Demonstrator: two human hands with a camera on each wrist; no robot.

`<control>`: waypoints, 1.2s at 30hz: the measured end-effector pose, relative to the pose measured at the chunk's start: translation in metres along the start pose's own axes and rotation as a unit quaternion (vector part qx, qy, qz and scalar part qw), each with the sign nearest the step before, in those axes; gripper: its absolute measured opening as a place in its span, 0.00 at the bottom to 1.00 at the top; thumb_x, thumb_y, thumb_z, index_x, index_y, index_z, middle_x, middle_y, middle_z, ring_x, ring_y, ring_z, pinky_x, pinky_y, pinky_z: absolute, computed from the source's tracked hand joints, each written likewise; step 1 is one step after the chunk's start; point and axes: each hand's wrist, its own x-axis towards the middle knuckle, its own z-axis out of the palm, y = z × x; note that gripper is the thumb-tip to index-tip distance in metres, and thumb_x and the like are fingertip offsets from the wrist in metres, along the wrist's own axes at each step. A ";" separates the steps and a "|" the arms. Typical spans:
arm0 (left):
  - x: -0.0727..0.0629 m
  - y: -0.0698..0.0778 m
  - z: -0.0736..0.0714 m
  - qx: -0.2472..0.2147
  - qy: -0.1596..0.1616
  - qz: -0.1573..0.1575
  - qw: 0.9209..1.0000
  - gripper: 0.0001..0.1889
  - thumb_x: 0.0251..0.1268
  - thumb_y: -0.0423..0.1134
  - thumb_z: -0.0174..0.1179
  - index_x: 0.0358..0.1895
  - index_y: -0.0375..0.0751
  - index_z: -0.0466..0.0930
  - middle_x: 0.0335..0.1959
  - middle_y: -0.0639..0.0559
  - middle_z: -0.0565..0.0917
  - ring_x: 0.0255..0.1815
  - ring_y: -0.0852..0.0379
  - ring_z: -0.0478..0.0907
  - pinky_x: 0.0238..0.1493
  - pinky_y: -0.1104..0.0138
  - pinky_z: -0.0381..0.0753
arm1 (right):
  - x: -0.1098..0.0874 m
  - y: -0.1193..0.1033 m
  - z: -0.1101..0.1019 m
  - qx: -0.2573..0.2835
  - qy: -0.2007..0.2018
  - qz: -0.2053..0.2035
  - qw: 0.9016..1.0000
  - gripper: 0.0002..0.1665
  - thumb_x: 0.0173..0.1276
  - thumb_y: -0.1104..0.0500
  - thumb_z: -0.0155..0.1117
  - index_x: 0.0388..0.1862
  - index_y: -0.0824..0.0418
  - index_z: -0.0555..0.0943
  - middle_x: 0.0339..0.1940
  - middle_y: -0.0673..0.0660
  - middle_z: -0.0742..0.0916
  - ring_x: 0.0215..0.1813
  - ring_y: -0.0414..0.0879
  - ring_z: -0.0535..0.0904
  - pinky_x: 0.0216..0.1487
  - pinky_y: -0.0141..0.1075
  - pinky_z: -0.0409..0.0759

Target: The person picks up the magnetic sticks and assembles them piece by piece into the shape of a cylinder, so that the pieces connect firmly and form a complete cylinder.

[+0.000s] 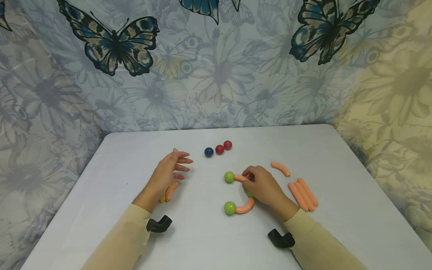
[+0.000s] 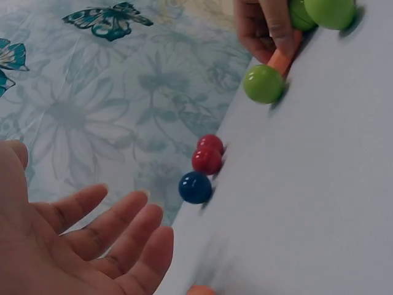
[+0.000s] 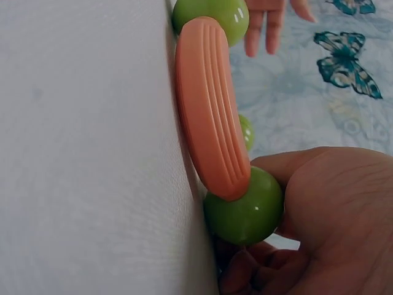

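Observation:
My right hand (image 1: pixel 264 183) pinches a curved orange stick (image 1: pixel 240 177), whose far end meets a green ball (image 1: pixel 229 177). Beneath that hand, a second green ball (image 3: pixel 245 206) is largely covered in the head view. From it another curved orange stick (image 1: pixel 246 207) bends round to a third green ball (image 1: pixel 230 208), so the pieces form an open curve. Fingers spread, my left hand (image 1: pixel 170 170) holds nothing. Beside its wrist lie a curved orange piece (image 1: pixel 172 190) and a yellow piece (image 1: pixel 162 199), the latter partly hidden by the arm.
Two red balls (image 1: pixel 220 149) and a blue ball (image 1: pixel 209 152) sit toward the back of the white table (image 1: pixel 101 168). Right of my right hand lie a loose curved orange stick (image 1: pixel 281 168) and several straight orange sticks (image 1: pixel 303 195) side by side. A butterfly-patterned cloth (image 1: pixel 219 93) hangs behind.

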 end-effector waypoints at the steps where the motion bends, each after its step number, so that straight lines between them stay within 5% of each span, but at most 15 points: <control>1: -0.001 0.000 -0.005 -0.006 -0.003 -0.004 1.000 0.45 0.85 0.74 0.34 0.76 0.37 0.73 0.66 0.42 0.83 0.60 0.41 0.81 0.56 0.51 0.84 | 0.000 0.000 0.000 -0.001 0.001 0.001 1.000 0.11 0.74 0.64 0.71 0.54 0.63 0.87 0.42 0.55 0.83 0.44 0.52 0.77 0.47 0.48 0.79; 5: -0.007 -0.002 -0.024 -0.020 -0.019 -0.027 0.999 0.48 0.82 0.76 0.32 0.79 0.37 0.68 0.70 0.40 0.80 0.64 0.39 0.80 0.59 0.50 0.84 | -0.001 0.000 -0.003 -0.006 0.003 0.002 1.000 0.12 0.74 0.64 0.71 0.54 0.64 0.86 0.42 0.56 0.83 0.44 0.52 0.77 0.48 0.49 0.79; 10: -0.017 -0.001 -0.044 0.027 -0.055 -0.040 0.997 0.47 0.85 0.74 0.30 0.84 0.36 0.61 0.75 0.35 0.75 0.67 0.35 0.80 0.60 0.49 0.84 | -0.001 -0.001 -0.004 -0.005 0.003 0.007 1.000 0.13 0.73 0.65 0.70 0.55 0.65 0.86 0.45 0.58 0.83 0.44 0.53 0.78 0.49 0.50 0.80; 17: -0.026 0.009 -0.053 0.046 -0.081 -0.075 0.993 0.45 0.86 0.72 0.35 0.86 0.40 0.56 0.77 0.32 0.71 0.69 0.34 0.78 0.59 0.48 0.85 | -0.001 0.000 -0.005 -0.005 0.000 0.009 1.000 0.13 0.74 0.64 0.70 0.55 0.65 0.86 0.46 0.58 0.84 0.46 0.54 0.79 0.51 0.51 0.80; 22: -0.029 0.011 -0.045 0.064 -0.101 -0.099 0.988 0.40 0.87 0.65 0.48 0.86 0.41 0.58 0.76 0.37 0.73 0.70 0.37 0.78 0.65 0.48 0.80 | 0.000 0.001 -0.004 -0.006 -0.002 0.003 1.000 0.14 0.73 0.64 0.71 0.55 0.66 0.86 0.45 0.57 0.84 0.45 0.53 0.79 0.50 0.51 0.80; 27: -0.031 0.010 -0.027 0.134 -0.102 -0.103 0.980 0.36 0.78 0.48 0.69 0.82 0.41 0.67 0.71 0.43 0.78 0.59 0.45 0.84 0.64 0.47 0.75 | 0.001 0.003 -0.003 -0.004 -0.001 0.002 1.000 0.14 0.73 0.64 0.70 0.55 0.66 0.86 0.44 0.57 0.83 0.44 0.52 0.78 0.49 0.50 0.80; 31: -0.032 0.007 -0.008 0.227 -0.086 -0.098 0.965 0.30 0.69 0.36 0.76 0.72 0.38 0.77 0.55 0.46 0.83 0.47 0.49 0.83 0.57 0.49 0.78 | 0.001 0.004 -0.003 -0.002 -0.003 0.001 1.000 0.14 0.73 0.64 0.70 0.55 0.66 0.86 0.44 0.57 0.83 0.44 0.52 0.78 0.49 0.50 0.80; 34: -0.033 0.003 0.002 0.295 -0.079 -0.101 0.947 0.18 0.66 0.34 0.75 0.57 0.37 0.84 0.37 0.50 0.84 0.40 0.52 0.79 0.48 0.54 0.79 | 0.001 0.004 -0.003 -0.001 -0.004 0.000 1.000 0.14 0.73 0.64 0.70 0.55 0.66 0.86 0.44 0.57 0.83 0.44 0.52 0.78 0.49 0.50 0.80; 36: -0.033 0.002 0.007 0.310 -0.079 -0.103 0.942 0.10 0.64 0.33 0.72 0.47 0.39 0.85 0.27 0.52 0.83 0.36 0.53 0.78 0.43 0.56 0.77 | 0.002 0.004 -0.003 0.000 -0.004 0.001 1.000 0.14 0.73 0.64 0.70 0.55 0.66 0.86 0.44 0.57 0.83 0.44 0.52 0.78 0.48 0.49 0.80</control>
